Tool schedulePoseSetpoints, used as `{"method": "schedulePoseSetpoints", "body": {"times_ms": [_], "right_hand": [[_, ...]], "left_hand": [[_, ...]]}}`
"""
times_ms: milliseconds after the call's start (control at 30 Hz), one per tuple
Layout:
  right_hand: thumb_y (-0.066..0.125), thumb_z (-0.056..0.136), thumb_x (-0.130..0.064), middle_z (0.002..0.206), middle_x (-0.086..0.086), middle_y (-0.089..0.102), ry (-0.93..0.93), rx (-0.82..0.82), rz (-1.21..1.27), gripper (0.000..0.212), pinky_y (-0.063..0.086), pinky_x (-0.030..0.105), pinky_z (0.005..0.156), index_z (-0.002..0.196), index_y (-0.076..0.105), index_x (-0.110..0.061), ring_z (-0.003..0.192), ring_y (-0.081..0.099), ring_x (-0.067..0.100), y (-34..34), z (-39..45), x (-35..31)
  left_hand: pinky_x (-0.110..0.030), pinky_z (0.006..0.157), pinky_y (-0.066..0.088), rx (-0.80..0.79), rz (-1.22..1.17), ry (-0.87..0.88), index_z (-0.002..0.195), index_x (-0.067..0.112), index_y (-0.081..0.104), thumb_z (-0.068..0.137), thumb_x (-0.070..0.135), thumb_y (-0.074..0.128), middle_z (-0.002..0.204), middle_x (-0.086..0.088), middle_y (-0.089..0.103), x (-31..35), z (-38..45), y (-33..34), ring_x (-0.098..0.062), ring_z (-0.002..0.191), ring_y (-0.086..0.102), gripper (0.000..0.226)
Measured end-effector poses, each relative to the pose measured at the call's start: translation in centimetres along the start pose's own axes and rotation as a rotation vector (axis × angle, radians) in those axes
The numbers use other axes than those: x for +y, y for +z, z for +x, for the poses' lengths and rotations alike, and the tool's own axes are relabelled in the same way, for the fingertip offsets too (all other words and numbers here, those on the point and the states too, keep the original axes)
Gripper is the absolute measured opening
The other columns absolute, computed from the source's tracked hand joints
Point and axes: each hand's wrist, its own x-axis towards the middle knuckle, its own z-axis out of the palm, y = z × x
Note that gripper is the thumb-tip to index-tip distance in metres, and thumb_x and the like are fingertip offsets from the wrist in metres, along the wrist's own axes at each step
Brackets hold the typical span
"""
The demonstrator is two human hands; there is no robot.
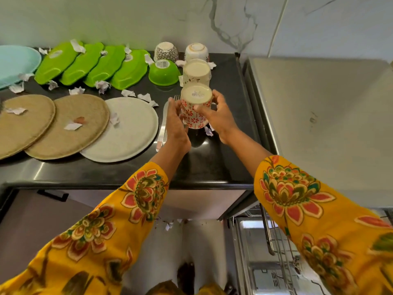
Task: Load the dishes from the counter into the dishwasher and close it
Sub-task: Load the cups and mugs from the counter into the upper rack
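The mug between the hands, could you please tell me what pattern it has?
White mug with red-orange flowers and dotted lines, seen in the head view.

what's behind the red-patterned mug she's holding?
Behind the red-patterned mug, another upside-down cream mug stands on the counter; farther back sits a white bowl. The held mug covers the cream mug's lower part.

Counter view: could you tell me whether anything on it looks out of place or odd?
Yes: crumpled paper scraps are scattered across the counter and lie on the brown plates. All the dishes sit upside down, including the red-patterned mug.
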Motion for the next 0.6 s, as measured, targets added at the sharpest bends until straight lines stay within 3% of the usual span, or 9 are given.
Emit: {"method": "schedulePoseSetpoints", "body": {"times_ms": [100,200,300,467,600], "right_hand": [[0.077,0.074,-0.014,0.13,0.004,0.05,0.005,-0.027,-0.019,0.073,0.045,0.036,0.1,0.135,0.037,-0.015,0.118,0.048,0.014,0.3,1.1,0.5],[0.082,0.067,-0.01,0.131,0.004,0.049,-0.001,-0.047,-0.018,0.084,0.044,0.038,0.102,0.136,0.033,-0.015,0.121,0.049,0.016,0.7,1.6,0.8],[0.084,0.063,-0.01,0.131,0.007,0.049,-0.014,0.0,-0.075,0.09,0.044,0.041,0.103,0.136,0.032,-0.013,0.122,0.049,0.018,0.9,1.9,1.0],[0.087,0.06,-0.018,0.128,0.004,0.052,-0.086,0.039,-0.148,0.087,0.046,0.037,0.101,0.132,0.038,-0.013,0.118,0.051,0.016,0.1,0.9,1.1],[0.087,0.06,-0.022,0.125,0.001,0.052,-0.137,0.046,-0.141,0.086,0.047,0.036,0.099,0.13,0.039,-0.015,0.115,0.051,0.013,-1.2,-0.7,0.8]], "left_hand": [[-0.014,0.052,0.048,-0.03,0.01,-0.004,0.096,0.024,0.059,0.102,0.042,0.024,0.077,0.015,0.066,0.3,0.9,0.3,0.006,0.064,0.064,0.04],[-0.019,0.063,0.053,-0.063,-0.002,-0.003,0.116,0.017,0.059,0.103,0.042,0.024,0.094,0.004,0.068,0.2,1.8,0.5,-0.006,0.085,0.066,0.045],[-0.022,0.071,0.053,-0.077,-0.018,-0.008,0.13,0.011,0.053,0.102,0.041,0.028,0.104,-0.002,0.066,-0.1,1.8,0.5,-0.012,0.095,0.064,0.048],[-0.017,0.067,0.053,-0.111,-0.057,0.046,0.123,0.014,0.055,0.102,0.038,0.029,0.102,0.001,0.067,-0.7,0.5,0.8,-0.004,0.086,0.067,0.042],[-0.02,0.074,0.053,-0.103,-0.062,0.054,0.129,0.014,0.054,0.101,0.04,0.033,0.108,0.0,0.068,-1.0,-1.3,1.4,-0.006,0.093,0.066,0.044]]}}
